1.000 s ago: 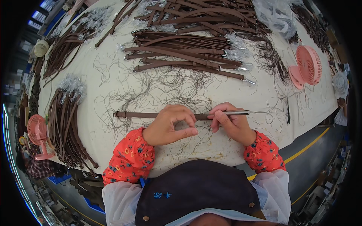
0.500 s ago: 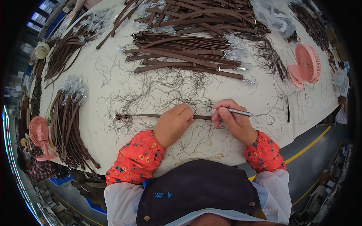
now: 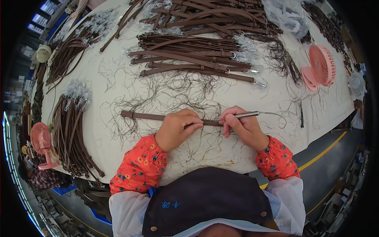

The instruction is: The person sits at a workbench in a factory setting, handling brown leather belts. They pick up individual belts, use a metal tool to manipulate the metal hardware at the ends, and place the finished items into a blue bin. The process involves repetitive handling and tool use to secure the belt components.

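Note:
A narrow brown strap (image 3: 148,116) lies crosswise in front of me, its far left end resting on the white-covered table. My left hand (image 3: 179,128) is closed, pinching the strap near its middle between thumb and fingers. Close by on the right, my right hand (image 3: 244,126) is closed round a slim silver pen-like tool (image 3: 248,114). A thin grey cord trails from the tool's back end. Its fine tip meets the strap between my two hands; the exact contact is too small to make out. The strap's right end is hidden by my right fingers.
Loose dark thread ends (image 3: 173,94) are strewn over the table (image 3: 89,130). Piled brown straps (image 3: 193,55) lie beyond my hands, with another bundle (image 3: 69,134) at left. Pink fans (image 3: 320,65) stand at both sides. A thin black stick (image 3: 302,115) lies at right.
The strap has turned over so its broad face shows, and the left end looks different. My left thumb now shows in a pinch. The tool's tip has come down onto the strap.

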### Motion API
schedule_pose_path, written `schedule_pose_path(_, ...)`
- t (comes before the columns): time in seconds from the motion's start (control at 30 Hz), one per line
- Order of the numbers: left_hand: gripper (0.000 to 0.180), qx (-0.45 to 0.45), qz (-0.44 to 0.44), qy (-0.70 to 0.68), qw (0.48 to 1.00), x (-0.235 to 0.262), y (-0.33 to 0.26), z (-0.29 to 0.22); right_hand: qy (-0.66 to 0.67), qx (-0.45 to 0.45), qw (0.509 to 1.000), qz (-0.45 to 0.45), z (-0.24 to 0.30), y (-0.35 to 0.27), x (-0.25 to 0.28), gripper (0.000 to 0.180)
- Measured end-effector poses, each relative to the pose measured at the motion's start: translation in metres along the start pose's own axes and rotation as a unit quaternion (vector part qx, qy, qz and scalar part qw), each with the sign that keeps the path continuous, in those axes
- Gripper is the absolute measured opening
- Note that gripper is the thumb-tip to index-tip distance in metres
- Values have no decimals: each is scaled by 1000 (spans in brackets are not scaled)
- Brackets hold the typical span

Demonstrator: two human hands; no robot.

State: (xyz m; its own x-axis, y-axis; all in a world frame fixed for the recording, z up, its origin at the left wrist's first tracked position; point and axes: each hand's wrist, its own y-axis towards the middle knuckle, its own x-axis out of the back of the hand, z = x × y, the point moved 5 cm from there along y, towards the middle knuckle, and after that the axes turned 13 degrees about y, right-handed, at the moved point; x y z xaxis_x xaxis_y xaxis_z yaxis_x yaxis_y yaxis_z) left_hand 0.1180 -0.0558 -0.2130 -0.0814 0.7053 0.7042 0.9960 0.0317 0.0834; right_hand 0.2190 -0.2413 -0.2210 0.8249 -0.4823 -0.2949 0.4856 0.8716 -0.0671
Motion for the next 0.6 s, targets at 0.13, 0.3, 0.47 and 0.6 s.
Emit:
schedule_pose_path(0.13,8,24,46,-55,997,6,1,2,-47,-20,999,15,2,1,-4,28)
schedule_pose_path(0.3,7,8,101,-85,991,6,-1,0,-61,-27,998,11,0,1,-4,27)
schedule_pose_path(0.47,7,2,112,-86,990,5,-2,-1,-75,-32,997,14,1,2,-5,28)
schedule_pose_path(0.6,7,-10,109,-77,991,3,-3,-1,-83,-31,996,14,2,2,-5,28)
